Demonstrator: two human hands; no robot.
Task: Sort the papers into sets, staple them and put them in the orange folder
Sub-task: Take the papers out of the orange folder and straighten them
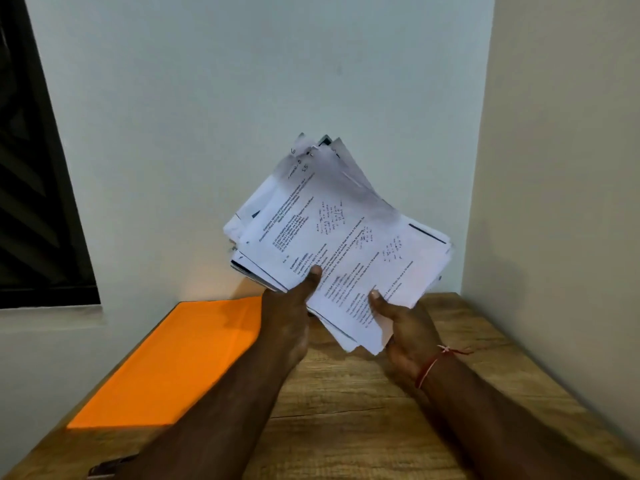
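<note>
A loose, uneven stack of printed papers [339, 233] with handwritten notes is held up above the wooden table, tilted toward the wall. My left hand [291, 313] grips its lower left edge, thumb on the top sheet. My right hand [401, 327] holds the lower right edge, thumb on top and fingers underneath. The orange folder [180, 362] lies closed and flat on the left half of the table. A dark metal object, possibly the stapler [107, 467], shows partly at the table's front left edge.
The wooden table [346, 403] fits into a corner, with a white wall behind and a cream wall on the right. A dark window [31, 185] is at the upper left. A red thread band circles my right wrist.
</note>
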